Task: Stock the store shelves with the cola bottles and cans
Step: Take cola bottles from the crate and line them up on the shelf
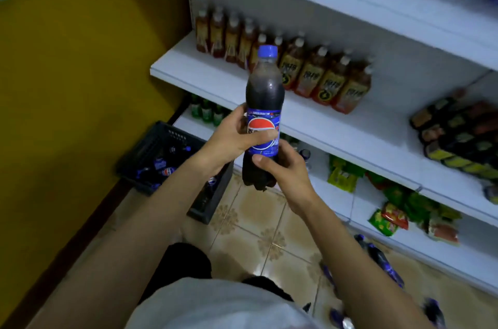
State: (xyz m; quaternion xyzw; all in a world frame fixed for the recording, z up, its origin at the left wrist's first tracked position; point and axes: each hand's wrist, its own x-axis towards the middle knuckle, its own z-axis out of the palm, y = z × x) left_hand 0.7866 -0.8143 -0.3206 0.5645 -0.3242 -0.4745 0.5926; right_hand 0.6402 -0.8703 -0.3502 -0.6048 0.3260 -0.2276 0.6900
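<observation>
- White store shelves (350, 137) at right, middle board carrying a row of amber drink bottles (323, 80).
- Black crate (164, 137) on the tiled floor (256, 221) at left, more cola bottles (165, 171) lying inside.
- Pepsi cola bottle (265, 86), blue-capped, upright in mid-air before the middle shelf.
- Left hand (229, 140) wrapped round its label; right hand (285, 169) gripping its lower body.

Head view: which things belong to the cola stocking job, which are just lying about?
Job: cola bottle, held by left hand and right hand; black crate of more cola; loose cola bottles on floor; shelf.
Not job: amber drink bottles; green bottles; snack packets; dark boxed packs.
</observation>
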